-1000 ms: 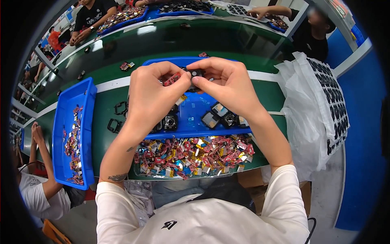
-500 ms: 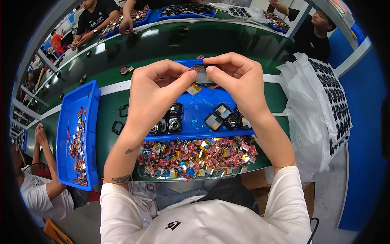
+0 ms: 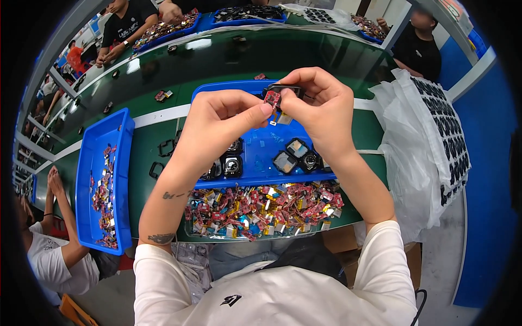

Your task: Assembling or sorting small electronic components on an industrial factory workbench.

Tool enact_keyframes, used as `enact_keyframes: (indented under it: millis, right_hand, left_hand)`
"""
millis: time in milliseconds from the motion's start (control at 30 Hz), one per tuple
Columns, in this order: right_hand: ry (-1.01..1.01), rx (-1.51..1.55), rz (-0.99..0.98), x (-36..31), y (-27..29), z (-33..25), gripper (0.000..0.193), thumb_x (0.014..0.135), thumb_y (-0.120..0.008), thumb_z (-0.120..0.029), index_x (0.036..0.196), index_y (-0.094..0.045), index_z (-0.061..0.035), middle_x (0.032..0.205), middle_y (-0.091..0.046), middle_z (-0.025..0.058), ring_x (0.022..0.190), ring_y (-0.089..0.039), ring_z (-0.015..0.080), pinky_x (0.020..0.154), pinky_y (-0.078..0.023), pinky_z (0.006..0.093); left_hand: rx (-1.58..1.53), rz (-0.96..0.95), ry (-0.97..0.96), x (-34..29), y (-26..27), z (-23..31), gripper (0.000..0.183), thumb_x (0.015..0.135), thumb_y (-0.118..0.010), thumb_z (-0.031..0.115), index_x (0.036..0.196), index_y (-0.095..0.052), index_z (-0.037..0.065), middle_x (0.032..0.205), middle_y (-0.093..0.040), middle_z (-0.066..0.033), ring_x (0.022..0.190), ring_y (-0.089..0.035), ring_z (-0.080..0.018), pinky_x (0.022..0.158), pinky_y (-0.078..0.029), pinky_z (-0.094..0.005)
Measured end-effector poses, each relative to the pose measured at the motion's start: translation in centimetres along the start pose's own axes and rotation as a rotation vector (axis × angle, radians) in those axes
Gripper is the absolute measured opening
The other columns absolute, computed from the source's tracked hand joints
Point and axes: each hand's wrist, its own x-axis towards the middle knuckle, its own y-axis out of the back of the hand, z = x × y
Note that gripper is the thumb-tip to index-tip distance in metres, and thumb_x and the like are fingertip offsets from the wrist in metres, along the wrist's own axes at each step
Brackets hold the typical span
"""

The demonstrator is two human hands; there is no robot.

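Observation:
Above a blue tray [image 3: 261,139], my left hand [image 3: 223,117] pinches a small red circuit board [image 3: 272,98] between thumb and fingers. My right hand [image 3: 322,103] grips a black plastic housing [image 3: 289,89], tilted, right beside the board. A silver battery with yellow tape [image 3: 284,118] hangs just below them; its wiring is too small to follow. In the tray, square black housings with round fronts [image 3: 232,165] sit at the left, partly behind my left forearm. More black housings [image 3: 284,162] lie at the right, some showing their open insides.
A clear tray heaped with red boards and batteries [image 3: 266,212] stands nearest me. At left is a long blue bin [image 3: 81,179] of similar parts. A green conveyor [image 3: 228,60] carries scattered pieces beyond. White plastic sheeting [image 3: 405,157] with black parts is at right. Co-workers sit around.
The red board has come up and turned its face toward me, and the housing has tilted. My left hand has moved slightly right. Pieces on the conveyor have shifted left.

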Motion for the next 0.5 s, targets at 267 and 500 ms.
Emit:
enact_keyframes:
  millis: [267,500]
  right_hand:
    - [0.048,0.018,-0.067,-0.06,-0.11,0.04,0.014,0.075,-0.066,0.000,0.087,-0.059,0.0007,0.082,-0.064,0.0049,0.075,-0.060,0.0065,0.063,-0.050,0.0185]
    - [0.045,0.087,-0.175,0.53,0.59,0.23,0.017,0.077,-0.069,-0.002,0.089,-0.057,0.0004,0.086,-0.064,0.0072,0.076,-0.061,0.0086,0.069,-0.051,0.0214]
  left_hand:
    - [-0.134,0.051,0.087,0.35,0.24,-0.60,0.015,0.081,-0.069,0.011,0.085,-0.064,-0.002,0.077,-0.066,-0.0076,0.071,-0.062,-0.0097,0.067,-0.049,-0.0206]
    - [-0.079,0.131,0.001,0.54,0.19,-0.49,0.015,0.078,-0.072,0.008,0.083,-0.061,-0.002,0.077,-0.066,-0.0076,0.070,-0.062,-0.0085,0.063,-0.049,-0.0179]
